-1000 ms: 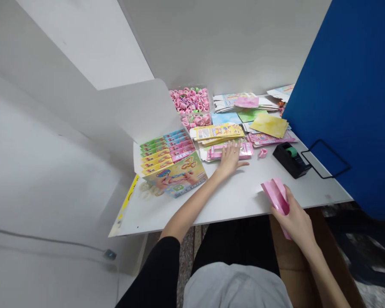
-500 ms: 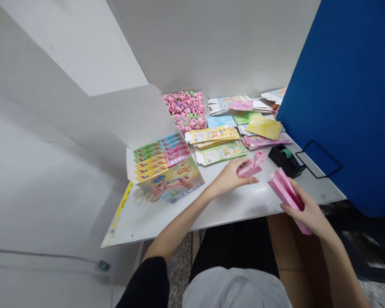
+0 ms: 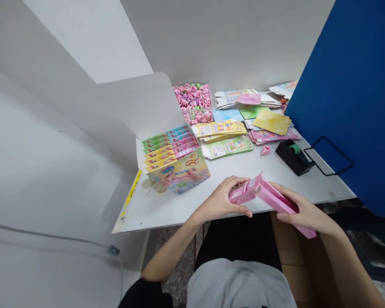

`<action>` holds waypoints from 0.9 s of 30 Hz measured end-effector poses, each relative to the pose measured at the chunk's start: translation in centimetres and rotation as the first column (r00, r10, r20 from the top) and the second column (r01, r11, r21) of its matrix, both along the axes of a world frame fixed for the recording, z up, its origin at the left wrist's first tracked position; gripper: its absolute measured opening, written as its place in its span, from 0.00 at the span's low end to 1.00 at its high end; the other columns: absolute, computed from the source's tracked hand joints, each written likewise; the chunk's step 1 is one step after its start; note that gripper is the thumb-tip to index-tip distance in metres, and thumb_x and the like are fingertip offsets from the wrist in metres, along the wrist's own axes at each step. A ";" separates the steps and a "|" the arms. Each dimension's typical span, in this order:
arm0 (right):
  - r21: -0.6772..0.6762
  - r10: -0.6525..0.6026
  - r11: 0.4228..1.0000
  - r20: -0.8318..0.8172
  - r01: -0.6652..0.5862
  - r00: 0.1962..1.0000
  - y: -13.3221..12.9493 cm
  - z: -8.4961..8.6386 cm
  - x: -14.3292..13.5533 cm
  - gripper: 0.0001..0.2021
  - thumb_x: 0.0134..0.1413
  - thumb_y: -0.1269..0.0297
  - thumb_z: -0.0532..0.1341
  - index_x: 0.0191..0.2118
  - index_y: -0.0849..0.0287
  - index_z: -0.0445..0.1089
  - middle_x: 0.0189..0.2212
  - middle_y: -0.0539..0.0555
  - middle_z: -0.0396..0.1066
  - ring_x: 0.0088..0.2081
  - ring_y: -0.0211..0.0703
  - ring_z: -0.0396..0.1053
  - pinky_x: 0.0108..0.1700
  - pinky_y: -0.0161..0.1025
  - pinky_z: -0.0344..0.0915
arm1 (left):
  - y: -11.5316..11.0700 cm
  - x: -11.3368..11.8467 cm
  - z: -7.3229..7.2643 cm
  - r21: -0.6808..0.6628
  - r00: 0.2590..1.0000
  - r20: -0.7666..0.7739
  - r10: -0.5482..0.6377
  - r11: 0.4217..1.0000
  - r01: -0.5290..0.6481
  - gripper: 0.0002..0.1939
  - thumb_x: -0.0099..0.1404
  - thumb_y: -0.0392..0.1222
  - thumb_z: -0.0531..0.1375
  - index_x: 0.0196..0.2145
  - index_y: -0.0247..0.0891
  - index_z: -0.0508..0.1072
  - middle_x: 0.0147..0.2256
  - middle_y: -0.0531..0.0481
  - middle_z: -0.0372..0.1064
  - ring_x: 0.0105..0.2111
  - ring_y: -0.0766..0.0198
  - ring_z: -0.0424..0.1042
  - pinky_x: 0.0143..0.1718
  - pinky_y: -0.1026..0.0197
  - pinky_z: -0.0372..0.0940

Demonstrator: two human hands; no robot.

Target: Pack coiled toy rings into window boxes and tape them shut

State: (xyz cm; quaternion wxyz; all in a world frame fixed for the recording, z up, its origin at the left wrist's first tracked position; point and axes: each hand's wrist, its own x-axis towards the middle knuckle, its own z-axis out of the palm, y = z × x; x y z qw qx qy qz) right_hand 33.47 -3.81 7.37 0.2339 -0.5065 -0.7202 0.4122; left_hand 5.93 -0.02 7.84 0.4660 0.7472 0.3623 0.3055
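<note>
My left hand point(image 3: 223, 199) is closed on a small pink printed box point(image 3: 243, 193). My right hand point(image 3: 303, 211) grips a long, narrow pink carton point(image 3: 276, 197) with an opening along its side. The two pink pieces meet end to end over the table's front edge; whether one enters the other cannot be seen. A small pink ring-like roll point(image 3: 265, 150) lies on the white table beyond my hands. To the left stands an open display box point(image 3: 181, 175) with rows of green, yellow, blue and pink packs.
A clear bin point(image 3: 213, 100) of pink and green rolls stands at the back. Yellow cartons point(image 3: 223, 128), green cartons point(image 3: 229, 146) and pink cartons point(image 3: 272, 135) lie flat in stacks. A black tape dispenser point(image 3: 294, 157) is at right, near a blue panel point(image 3: 349, 94).
The pink roll has left my left hand and now lies on the table. My left hand has brought the small pink box against the carton's end. The view has shifted slightly.
</note>
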 end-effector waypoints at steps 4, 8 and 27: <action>-0.010 0.013 1.000 0.070 -0.013 0.997 -0.1 0.6 -0.2 0.39 0.53 0.53 0.65 0.69 0.56 0.61 0.66 0.59 0.64 0.64 0.62 0.65 0.62 0.52 0.65 | -0.5 -0.3 -0.5 0.063 0.995 -0.098 0.021 0.998 -0.015 0.50 0.44 0.57 0.77 0.62 0.42 0.67 0.54 0.42 0.68 0.56 0.48 0.67 0.60 0.48 0.62; 0.012 0.070 0.997 0.299 -0.077 0.952 -0.4 1.0 -0.1 0.40 0.51 0.60 0.64 0.71 0.52 0.58 0.57 0.55 0.74 0.50 0.56 0.76 0.50 0.44 0.72 | -0.9 -0.5 -1.4 0.231 0.941 -0.332 0.061 0.973 0.018 0.53 0.46 0.63 0.74 0.65 0.42 0.62 0.55 0.41 0.67 0.56 0.46 0.65 0.58 0.45 0.62; -0.067 0.303 0.950 0.453 -0.306 0.838 1.4 0.1 -1.0 0.38 0.44 0.67 0.63 0.66 0.54 0.66 0.53 0.58 0.76 0.49 0.58 0.75 0.49 0.44 0.68 | -2.4 -1.8 -5.7 0.533 0.842 -0.491 0.223 0.841 0.089 0.53 0.51 0.67 0.70 0.65 0.36 0.61 0.53 0.36 0.69 0.53 0.43 0.69 0.54 0.44 0.65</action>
